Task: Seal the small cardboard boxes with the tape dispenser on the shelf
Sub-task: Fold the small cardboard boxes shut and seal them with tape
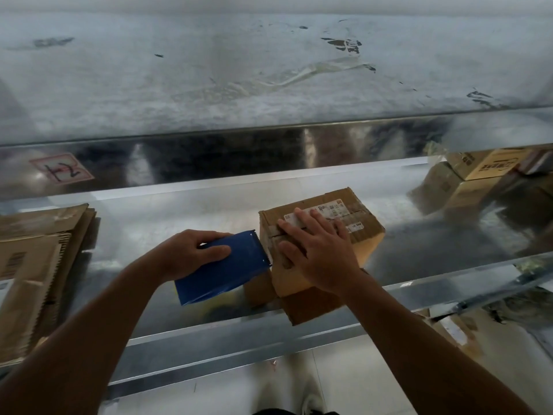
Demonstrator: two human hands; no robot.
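Note:
A small brown cardboard box (pixel 356 226) with white labels on its top stands on the shiny metal shelf (pixel 179 217). My right hand (pixel 317 250) lies flat on the box's top, fingers straight, pressing over the seam. My left hand (pixel 191 253) grips a blue tape dispenser (pixel 221 271), thumb on its top face. The dispenser's toothed edge sits against the box's left side. The tape roll is hidden under the blue cover.
A stack of flattened cardboard (pixel 36 265) lies at the shelf's left end. More boxes (pixel 484 172) stand at the far right. The upper shelf (pixel 269 85) hangs close overhead, with a labelled front lip (pixel 61 170). Below are floor tiles and my shoe (pixel 311 399).

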